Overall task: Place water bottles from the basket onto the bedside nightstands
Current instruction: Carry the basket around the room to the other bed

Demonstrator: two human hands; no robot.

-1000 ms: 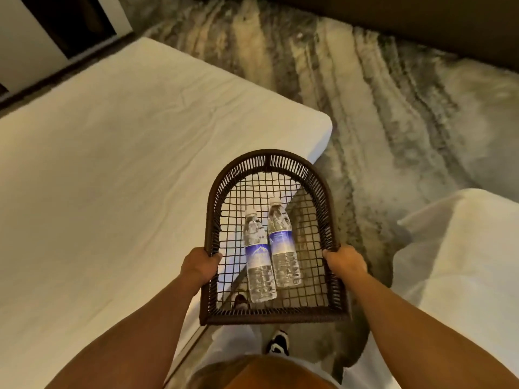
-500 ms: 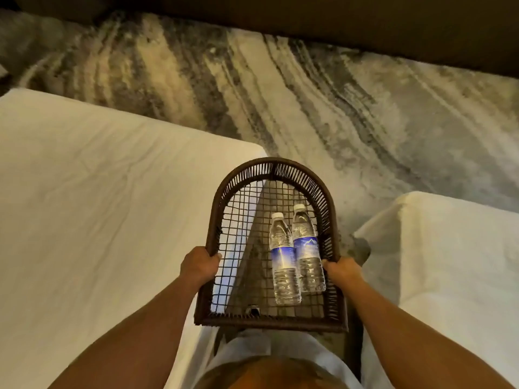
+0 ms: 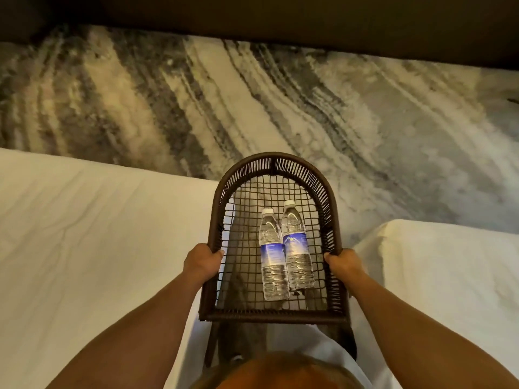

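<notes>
I hold a dark brown woven basket (image 3: 216,209) with an arched far end and an open mesh floor out in front of me, between two beds. My left hand (image 3: 200,262) grips its left rim and my right hand (image 3: 344,263) grips its right rim. Two clear water bottles with white caps and blue labels lie side by side on the mesh, caps pointing away from me: the left bottle (image 3: 272,255) and the right bottle (image 3: 297,245), touching each other. No nightstand is in view.
A white bed (image 3: 92,248) fills the left side and another white bed (image 3: 443,276) the right. Grey and cream streaked carpet (image 3: 252,102) lies beyond, ending at a dark wall or furniture base (image 3: 280,15) along the top.
The view has swung right and forward: the left bed's corner has slid left, the right bed shows more. The bottles have rolled slightly back toward the basket's middle. Both hands keep their grip.
</notes>
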